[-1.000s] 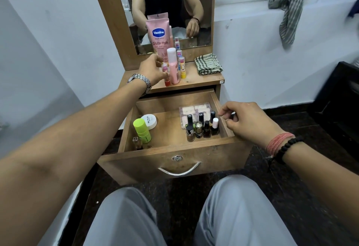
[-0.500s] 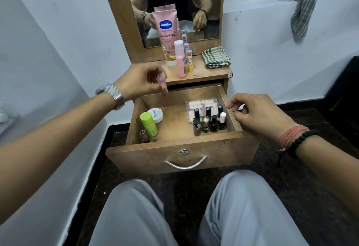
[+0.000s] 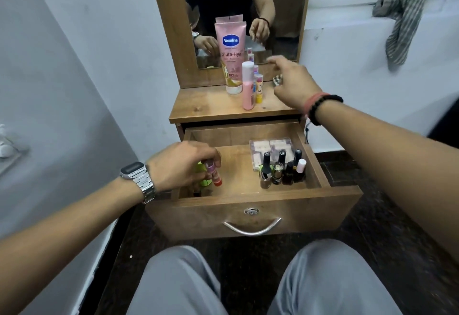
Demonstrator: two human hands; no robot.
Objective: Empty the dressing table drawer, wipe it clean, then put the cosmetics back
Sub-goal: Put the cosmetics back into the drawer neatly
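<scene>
The wooden drawer [image 3: 250,203] stands pulled open. My left hand [image 3: 181,165] is inside its left half and pinches a small pink lip balm stick [image 3: 214,175] with a red end, beside a green tube [image 3: 202,175] mostly hidden by the hand. Several nail polish bottles [image 3: 282,170] and a clear compartment box [image 3: 269,147] sit at the drawer's right. My right hand [image 3: 293,81] hovers open above the table top [image 3: 211,106], just right of a pink Vaseline tube [image 3: 231,53], a pink bottle [image 3: 248,86] and small lip balms [image 3: 258,86].
A mirror [image 3: 238,4] rises behind the table top. The folded checked cloth [image 3: 277,80] is mostly hidden behind my right hand. Another checked cloth [image 3: 404,11] hangs from the window ledge at right. A white wall is at left, my knees are below the drawer.
My left hand carried the lip balm stick from the table top down into the drawer's left side. My right hand left the drawer's right edge and rose over the table top.
</scene>
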